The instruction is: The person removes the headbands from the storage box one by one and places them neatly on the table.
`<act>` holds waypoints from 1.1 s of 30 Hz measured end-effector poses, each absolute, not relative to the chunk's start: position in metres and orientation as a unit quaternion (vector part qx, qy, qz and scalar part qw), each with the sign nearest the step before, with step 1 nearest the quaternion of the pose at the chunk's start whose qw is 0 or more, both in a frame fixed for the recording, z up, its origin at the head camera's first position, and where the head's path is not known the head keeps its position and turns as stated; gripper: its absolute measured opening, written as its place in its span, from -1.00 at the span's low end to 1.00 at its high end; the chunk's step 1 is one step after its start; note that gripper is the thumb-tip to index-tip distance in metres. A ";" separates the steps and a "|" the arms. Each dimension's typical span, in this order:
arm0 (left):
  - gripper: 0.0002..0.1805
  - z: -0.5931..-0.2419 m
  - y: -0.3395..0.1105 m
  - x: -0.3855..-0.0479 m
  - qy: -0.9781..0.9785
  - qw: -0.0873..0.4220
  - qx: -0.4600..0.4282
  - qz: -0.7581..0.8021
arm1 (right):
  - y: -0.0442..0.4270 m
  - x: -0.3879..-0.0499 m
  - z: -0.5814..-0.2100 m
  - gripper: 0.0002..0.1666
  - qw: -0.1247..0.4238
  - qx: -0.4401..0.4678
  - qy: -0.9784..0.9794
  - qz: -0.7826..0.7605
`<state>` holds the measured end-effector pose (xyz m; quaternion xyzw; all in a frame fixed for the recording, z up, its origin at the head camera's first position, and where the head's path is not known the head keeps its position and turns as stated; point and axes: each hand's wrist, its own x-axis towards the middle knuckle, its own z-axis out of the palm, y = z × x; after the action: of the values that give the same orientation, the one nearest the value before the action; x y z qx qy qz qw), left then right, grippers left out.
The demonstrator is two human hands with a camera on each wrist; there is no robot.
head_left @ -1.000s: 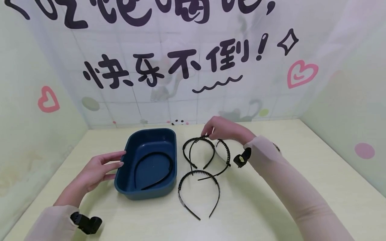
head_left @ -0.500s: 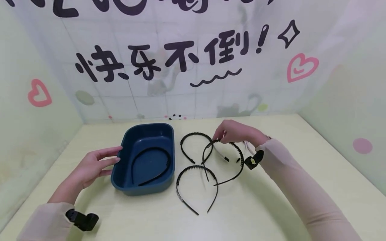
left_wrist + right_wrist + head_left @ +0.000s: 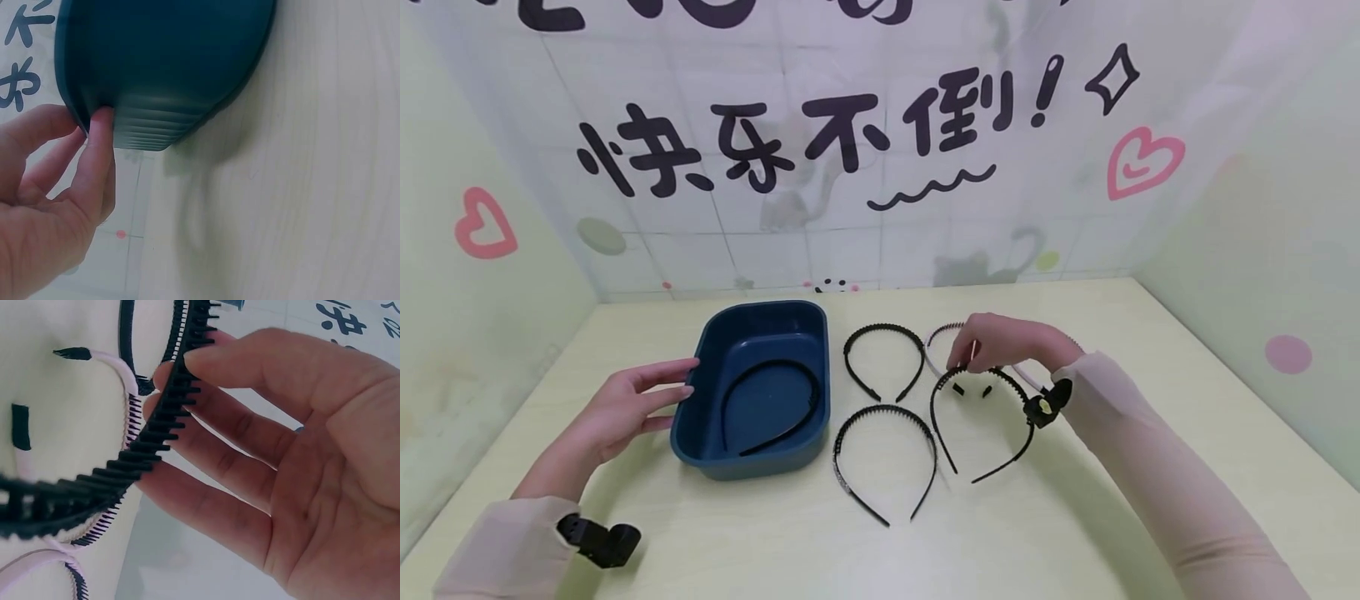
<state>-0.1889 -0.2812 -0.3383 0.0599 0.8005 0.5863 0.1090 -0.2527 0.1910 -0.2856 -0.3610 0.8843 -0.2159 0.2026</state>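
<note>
My right hand (image 3: 992, 342) pinches a black toothed headband (image 3: 165, 406) between thumb and fingers, holding it by its top with its two ends hanging downward. Its inner teeth show large in the right wrist view. On the left, my hand (image 3: 617, 412) grips the left rim of a blue plastic basin (image 3: 752, 468), thumb and fingers against the edge and outer wall. Inside the basin lies one black headband (image 3: 772, 363). Two more rest on the table: a black headband (image 3: 883, 409) in front and another black headband (image 3: 882, 327) behind it.
Pale pink headbands (image 3: 109, 365) with black tips lie behind and under my right hand, partly hidden by it in the head view. The light wooden table (image 3: 850, 567) is bounded by a printed back wall (image 3: 842, 242) and pale side walls.
My right hand has moved rightward and toward me with the toothed headband, drawing it away from the rear black headband. My left hand stays at the basin; the head view has shifted slightly.
</note>
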 end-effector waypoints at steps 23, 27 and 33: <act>-0.40 -0.338 -0.280 -0.189 0.813 0.108 0.051 0.570 | 0.190 -0.249 -0.314 -0.54 0.304 -0.383 0.839 -0.238; -0.40 -0.338 -0.280 -0.188 0.812 0.106 0.052 0.571 | 0.187 -0.250 -0.320 -0.60 0.307 -0.387 0.836 -0.238; -0.38 -0.339 -0.280 -0.188 0.819 0.101 0.052 0.563 | 0.184 -0.251 -0.324 -0.62 0.294 -0.401 0.837 -0.230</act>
<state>-0.1879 -0.2802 -0.3385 0.0523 0.8186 0.5631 0.1009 -0.2513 0.1837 -0.3243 -0.4014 0.8365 -0.2296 0.2939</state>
